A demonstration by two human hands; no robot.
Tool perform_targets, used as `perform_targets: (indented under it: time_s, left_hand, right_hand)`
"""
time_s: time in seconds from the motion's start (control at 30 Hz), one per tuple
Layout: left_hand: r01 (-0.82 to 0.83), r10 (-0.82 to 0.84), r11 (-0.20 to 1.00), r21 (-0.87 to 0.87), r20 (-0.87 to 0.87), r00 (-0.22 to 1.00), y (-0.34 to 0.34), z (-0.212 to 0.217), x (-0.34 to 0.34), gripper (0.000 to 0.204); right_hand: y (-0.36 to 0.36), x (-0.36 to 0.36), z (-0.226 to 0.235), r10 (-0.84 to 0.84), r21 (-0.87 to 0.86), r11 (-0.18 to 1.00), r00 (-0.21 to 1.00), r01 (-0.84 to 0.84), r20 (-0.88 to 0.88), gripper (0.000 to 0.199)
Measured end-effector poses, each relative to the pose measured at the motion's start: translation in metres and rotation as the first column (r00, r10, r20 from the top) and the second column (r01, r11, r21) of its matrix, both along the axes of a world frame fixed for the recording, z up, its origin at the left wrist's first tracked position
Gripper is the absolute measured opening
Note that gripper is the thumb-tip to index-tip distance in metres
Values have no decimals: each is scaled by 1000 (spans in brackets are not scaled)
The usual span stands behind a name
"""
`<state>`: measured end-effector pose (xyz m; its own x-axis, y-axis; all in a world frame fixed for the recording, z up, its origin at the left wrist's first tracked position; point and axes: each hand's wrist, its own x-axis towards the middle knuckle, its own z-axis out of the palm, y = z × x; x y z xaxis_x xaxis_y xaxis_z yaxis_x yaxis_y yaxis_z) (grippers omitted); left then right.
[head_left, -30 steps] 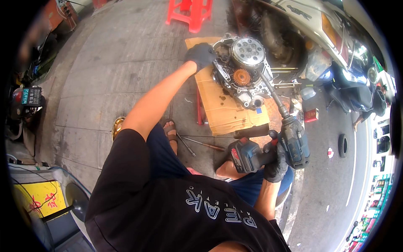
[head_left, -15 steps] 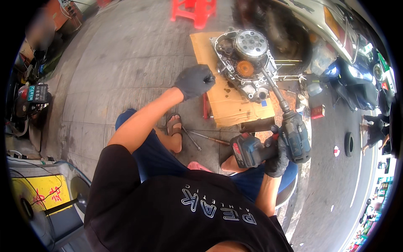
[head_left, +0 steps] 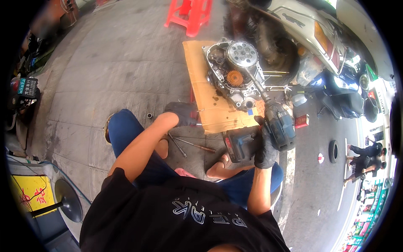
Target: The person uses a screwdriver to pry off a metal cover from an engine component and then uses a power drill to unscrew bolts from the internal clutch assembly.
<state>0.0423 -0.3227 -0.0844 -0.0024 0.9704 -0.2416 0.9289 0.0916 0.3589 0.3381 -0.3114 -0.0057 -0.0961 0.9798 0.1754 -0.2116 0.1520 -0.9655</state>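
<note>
My right hand, in a black glove, grips a blue and black cordless impact wrench. Its long extension slants up to an opened engine case, where a round silver clutch and an orange-brown gear show. The extension's far tip is hard to make out against the engine. Also gloved, my left hand is low beside the left edge of the cardboard sheet under the engine, next to a red object. Its fingers are mostly hidden, so a hold cannot be confirmed.
A small socket lies on the paving left of my left hand. Two long-shafted tools, including a metal rod, lie between my feet. A red plastic stool stands beyond; a parked scooter and a loose tyre are right.
My left hand has dropped from beside the engine, where it was a fist, toward the ground by the cardboard's edge. My right hand keeps hold of the impact wrench; the view has shifted.
</note>
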Motion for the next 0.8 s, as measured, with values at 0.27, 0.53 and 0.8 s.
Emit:
perform_targets:
  time_s: [0.27, 0.53, 0.8]
  left_hand:
    - [-18, 39, 992, 123, -172, 984, 46, 113, -28, 45]
    - [104, -434, 780, 617, 414, 800, 108, 154, 84, 67]
    - [-675, -438, 393, 624, 773, 460, 164, 126, 104, 45]
  right_hand:
    - [45, -10, 24, -34, -62, 997, 982, 46, 188, 33]
    - [79, -19, 69, -13, 3, 1000, 872, 13, 489, 40]
    - [111, -67, 201, 258, -226, 966, 407, -127, 876, 39]
